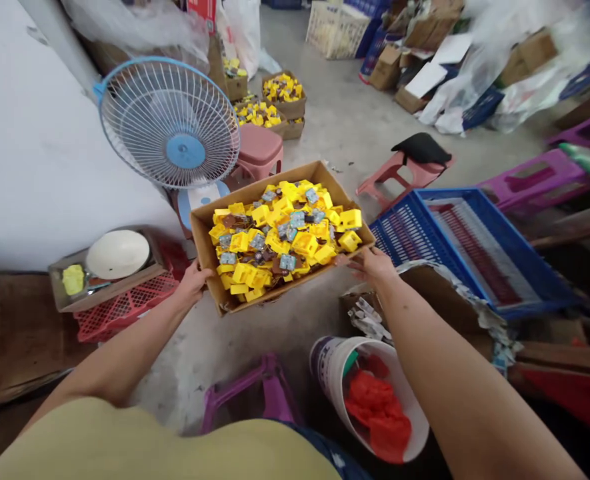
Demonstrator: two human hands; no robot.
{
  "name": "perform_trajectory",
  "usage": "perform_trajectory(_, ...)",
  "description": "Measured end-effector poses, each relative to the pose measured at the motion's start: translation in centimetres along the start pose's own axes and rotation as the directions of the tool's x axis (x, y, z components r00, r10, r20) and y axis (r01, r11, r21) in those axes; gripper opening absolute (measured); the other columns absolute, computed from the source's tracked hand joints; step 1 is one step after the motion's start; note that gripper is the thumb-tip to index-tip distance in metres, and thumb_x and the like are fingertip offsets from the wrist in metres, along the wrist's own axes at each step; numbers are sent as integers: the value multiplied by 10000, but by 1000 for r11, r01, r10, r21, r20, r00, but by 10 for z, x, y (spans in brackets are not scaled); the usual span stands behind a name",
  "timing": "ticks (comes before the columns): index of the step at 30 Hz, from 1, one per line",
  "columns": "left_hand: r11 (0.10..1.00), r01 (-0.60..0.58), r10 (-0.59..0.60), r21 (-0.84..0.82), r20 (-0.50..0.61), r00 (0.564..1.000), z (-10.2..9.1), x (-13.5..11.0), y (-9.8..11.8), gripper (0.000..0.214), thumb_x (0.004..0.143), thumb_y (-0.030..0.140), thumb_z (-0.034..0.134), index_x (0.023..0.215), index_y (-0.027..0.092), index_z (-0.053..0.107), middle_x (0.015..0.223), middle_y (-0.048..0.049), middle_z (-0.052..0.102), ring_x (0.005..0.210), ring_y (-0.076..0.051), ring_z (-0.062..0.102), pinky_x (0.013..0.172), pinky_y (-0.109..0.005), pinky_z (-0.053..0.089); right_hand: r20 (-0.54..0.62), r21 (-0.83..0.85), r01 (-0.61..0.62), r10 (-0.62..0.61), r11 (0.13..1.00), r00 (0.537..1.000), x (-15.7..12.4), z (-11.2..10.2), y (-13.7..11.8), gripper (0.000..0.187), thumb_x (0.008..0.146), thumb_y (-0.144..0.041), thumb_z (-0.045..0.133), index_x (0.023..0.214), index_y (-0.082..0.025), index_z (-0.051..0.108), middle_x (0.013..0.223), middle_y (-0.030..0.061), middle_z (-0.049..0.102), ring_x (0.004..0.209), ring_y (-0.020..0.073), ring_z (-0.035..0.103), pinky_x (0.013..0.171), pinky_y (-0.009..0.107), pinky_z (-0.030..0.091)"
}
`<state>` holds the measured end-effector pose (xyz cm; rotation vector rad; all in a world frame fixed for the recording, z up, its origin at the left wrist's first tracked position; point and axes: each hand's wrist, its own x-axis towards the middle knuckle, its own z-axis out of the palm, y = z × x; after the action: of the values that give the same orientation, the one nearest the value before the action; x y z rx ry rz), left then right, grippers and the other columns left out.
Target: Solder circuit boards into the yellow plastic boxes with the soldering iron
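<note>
Between my two hands a cardboard box hangs above the floor, tilted with its right end farther from me. It is heaped with yellow plastic parts, among them grey and brown pieces too small to name. My left hand grips the box's near left corner, thumb at the wall. My right hand holds the near right corner, its fingers partly hidden under the edge.
A blue fan stands ahead on the left, beside a pink stool. More boxes of yellow parts sit beyond. A white bucket with red material and a purple stool are close below me. Blue crates lie right.
</note>
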<state>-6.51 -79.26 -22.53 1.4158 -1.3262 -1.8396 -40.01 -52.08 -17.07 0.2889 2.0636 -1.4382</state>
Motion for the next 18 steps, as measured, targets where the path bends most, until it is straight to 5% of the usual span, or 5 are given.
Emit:
perform_trajectory(3,999,29,-32,-34,-83,996,3,17,0,763,403,224,695,1164,256,656,761,48,641,689,-192,648,605,-278,530,0,-14,-14,14,1000,1000,3,-18,-11,414,1027,-473,644,1338,-201,616,1353,109,625,1161,233,646,990,461,600)
perform_trajectory(6,997,72,-76,-32,-157,985,9,33,-2,747,416,166,652,1158,254,661,740,49,620,672,-182,642,563,-242,502,-83,-31,-55,52,998,995,-4,-71,6,447,1017,-468,661,1355,-181,599,1328,106,631,1138,235,655,964,459,609)
perform_trajectory(11,991,136,-132,3,-224,966,13,51,-1,717,438,83,605,1136,242,658,722,49,611,593,-146,592,514,-224,492,-211,-62,-265,247,962,946,-35,-152,84,405,1032,-453,642,1332,-184,604,1267,94,648,1055,203,665,903,408,619)
perform_trajectory(18,998,43,-32,54,-178,983,30,80,25,656,588,66,770,1214,233,666,824,16,676,821,-224,712,722,-362,640,-171,-208,-473,444,856,879,-62,-179,185,355,1035,-422,645,1277,-164,618,1162,70,669,935,163,666,802,339,618)
